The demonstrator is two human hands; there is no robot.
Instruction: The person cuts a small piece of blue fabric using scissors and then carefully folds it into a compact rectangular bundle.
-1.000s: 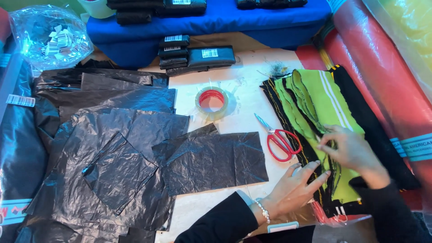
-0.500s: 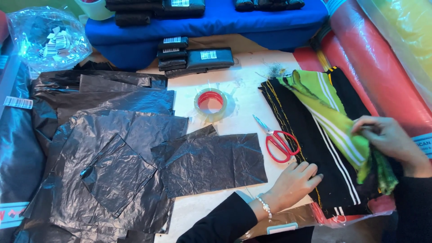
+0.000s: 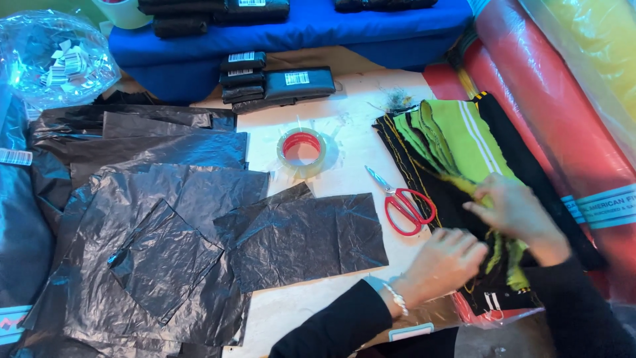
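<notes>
Looking down, I see both hands on the stack of black and lime-green striped knit fabric pieces [image 3: 457,142] at the table's right; its long axis runs away from me, tilting left; my right hand [image 3: 520,215] pinches a green layer, fingers closed on cloth; my left hand [image 3: 447,262] lies just left of it, fingers curled onto the black edge, though blur hides the grip; red-handled scissors [image 3: 404,202] lie just left, a clear tape roll with red core [image 3: 301,147] farther, crumpled black plastic sheets [image 3: 301,238] beyond.

Left hand [image 3: 445,260], right hand [image 3: 515,211] — close together
</notes>
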